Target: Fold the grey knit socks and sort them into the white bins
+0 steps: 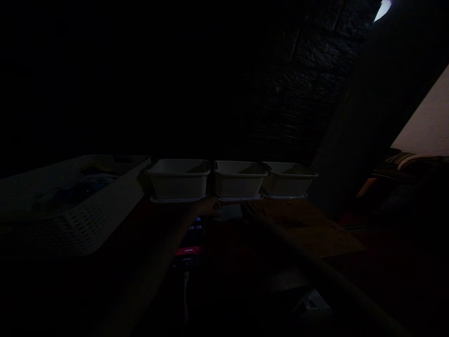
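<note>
The scene is very dark. On the wooden table, a small greyish flat piece [229,213] lies between my two hands; its kind cannot be made out. At its left edge is my left hand [209,206], with its thumb and fingers apart. My right hand [251,212] is at the right edge of the piece, its fingers stretched out and dim. Just beyond the hands stands the middle white bin [240,185]. Under my left forearm lies a phone [194,236] with a lit timer screen.
Another white bin [180,186] stands left of the middle one, and a third white bin [289,184] to its right. A large perforated basket [94,229] at far left holds dark items. A cable [185,290] runs from the phone. The wooden table [315,229] ends at right.
</note>
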`<state>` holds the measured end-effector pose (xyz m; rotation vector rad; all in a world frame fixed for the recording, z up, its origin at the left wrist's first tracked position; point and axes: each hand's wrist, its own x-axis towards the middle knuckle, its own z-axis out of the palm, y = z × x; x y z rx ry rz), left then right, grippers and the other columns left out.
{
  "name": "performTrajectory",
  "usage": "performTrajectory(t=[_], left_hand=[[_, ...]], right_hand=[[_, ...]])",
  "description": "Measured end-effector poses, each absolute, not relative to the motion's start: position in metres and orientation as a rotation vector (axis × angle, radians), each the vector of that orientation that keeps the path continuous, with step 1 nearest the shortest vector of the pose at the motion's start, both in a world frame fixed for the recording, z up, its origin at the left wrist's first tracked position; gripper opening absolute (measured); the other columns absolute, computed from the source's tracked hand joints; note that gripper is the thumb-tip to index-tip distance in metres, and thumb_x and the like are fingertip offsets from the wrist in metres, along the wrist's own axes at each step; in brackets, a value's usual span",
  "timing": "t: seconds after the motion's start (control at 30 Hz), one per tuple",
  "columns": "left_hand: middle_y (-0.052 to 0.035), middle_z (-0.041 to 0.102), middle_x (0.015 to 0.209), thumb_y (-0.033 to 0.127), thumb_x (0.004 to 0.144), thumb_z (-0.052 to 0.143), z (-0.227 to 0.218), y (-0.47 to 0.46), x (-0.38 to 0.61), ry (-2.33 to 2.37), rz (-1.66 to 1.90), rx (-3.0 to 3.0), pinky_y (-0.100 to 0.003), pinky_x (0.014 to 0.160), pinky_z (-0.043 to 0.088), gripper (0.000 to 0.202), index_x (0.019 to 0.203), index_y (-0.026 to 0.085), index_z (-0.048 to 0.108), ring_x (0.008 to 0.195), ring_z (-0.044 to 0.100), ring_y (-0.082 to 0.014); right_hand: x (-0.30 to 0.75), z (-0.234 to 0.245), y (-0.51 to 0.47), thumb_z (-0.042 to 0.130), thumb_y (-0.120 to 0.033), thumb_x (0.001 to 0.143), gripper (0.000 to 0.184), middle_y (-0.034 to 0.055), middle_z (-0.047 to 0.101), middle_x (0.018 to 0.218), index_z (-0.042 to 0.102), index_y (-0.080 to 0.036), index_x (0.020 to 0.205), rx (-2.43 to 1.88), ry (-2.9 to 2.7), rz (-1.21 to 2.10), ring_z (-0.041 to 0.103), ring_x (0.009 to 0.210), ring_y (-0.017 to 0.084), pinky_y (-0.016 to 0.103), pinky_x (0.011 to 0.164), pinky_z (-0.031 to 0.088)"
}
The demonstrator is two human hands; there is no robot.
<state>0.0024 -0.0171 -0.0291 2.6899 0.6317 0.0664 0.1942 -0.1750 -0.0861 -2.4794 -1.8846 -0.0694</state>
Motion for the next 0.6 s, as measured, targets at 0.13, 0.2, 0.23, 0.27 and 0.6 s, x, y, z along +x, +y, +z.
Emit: performTrajectory(t=[0.13, 0.2, 0.23, 0.27, 0.6], left_hand=[[-0.0072, 0.064, 0.105, 0.036, 0.070, 0.070, -0.029, -0.017, 0.002, 0.634, 0.062, 2.670, -0.023, 0.071, 0.043, 0.040, 0.102, 0.015, 0.060, 0.092, 0.059, -0.0194], [-0.0076, 0.064, 0.105, 0.037, 0.069, 0.071, -0.030, -0.017, 0.003, 0.629, 0.070, 2.672, -0.023, 0.071, 0.043, 0.041, 0.102, 0.015, 0.060, 0.092, 0.059, -0.0195], [-0.0081, 0.064, 0.105, 0.038, 0.069, 0.071, -0.030, -0.017, 0.003, 0.628, 0.071, 2.673, -0.023, 0.070, 0.043, 0.043, 0.103, 0.014, 0.060, 0.092, 0.059, -0.0195], [-0.0087, 0.064, 0.105, 0.038, 0.069, 0.071, -0.030, -0.017, 0.003, 0.629, 0.065, 2.671, -0.023, 0.070, 0.043, 0.044, 0.104, 0.013, 0.060, 0.092, 0.059, -0.0196], [-0.0089, 0.064, 0.105, 0.038, 0.070, 0.071, -0.030, -0.017, 0.003, 0.618, 0.067, 2.693, -0.023, 0.071, 0.044, 0.043, 0.103, 0.014, 0.059, 0.093, 0.060, -0.0197]], right_hand=[[0.190, -0.085, -0.180, 0.018, -0.060, 0.090, 0.070, 0.0058, 0.009, 0.153, 0.013, -0.024, 0.149, -2.450, -1.860, -0.026, 0.010, 0.142, 0.026, 0.059, 0.109, 0.013], [0.189, -0.082, -0.185, 0.016, -0.058, 0.090, 0.068, 0.0045, 0.008, 0.153, 0.014, -0.025, 0.149, -2.445, -1.850, -0.027, 0.009, 0.142, 0.026, 0.059, 0.109, 0.012], [0.188, -0.080, -0.187, 0.015, -0.059, 0.090, 0.068, 0.0041, 0.008, 0.153, 0.014, -0.026, 0.149, -2.451, -1.850, -0.009, 0.009, 0.142, 0.027, 0.060, 0.109, 0.011], [0.188, -0.078, -0.188, 0.015, -0.060, 0.090, 0.068, 0.0035, 0.008, 0.153, 0.014, -0.027, 0.149, -2.459, -1.849, 0.010, 0.010, 0.142, 0.027, 0.060, 0.108, 0.011], [0.199, -0.069, -0.184, 0.015, -0.068, 0.085, 0.074, 0.0041, 0.006, 0.153, 0.009, -0.031, 0.149, -2.468, -1.816, 0.074, 0.010, 0.142, 0.028, 0.065, 0.105, 0.009]])
